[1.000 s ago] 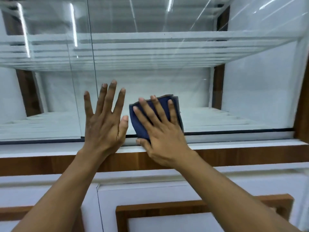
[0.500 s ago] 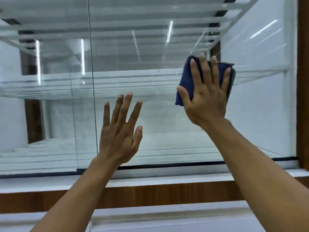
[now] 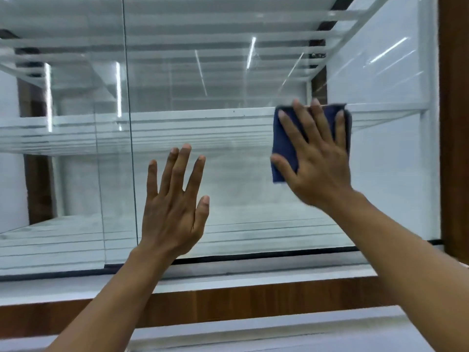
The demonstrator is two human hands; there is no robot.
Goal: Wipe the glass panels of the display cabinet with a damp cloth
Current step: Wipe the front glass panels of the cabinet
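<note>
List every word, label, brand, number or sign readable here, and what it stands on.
None can be read: no writing shows on the blue cloth, the glass panel or the wooden frame. The bright streaks on the glass are reflections, not text.

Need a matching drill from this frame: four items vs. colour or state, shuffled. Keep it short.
1. cloth
2. left hand
3. right hand
4. wood strip

A. fingers spread, holds nothing
B. brown, below the glass
C. dark blue, flat on the glass
D. fingers straight, presses the cloth

Pairs: 1-C, 2-A, 3-D, 4-B
</note>
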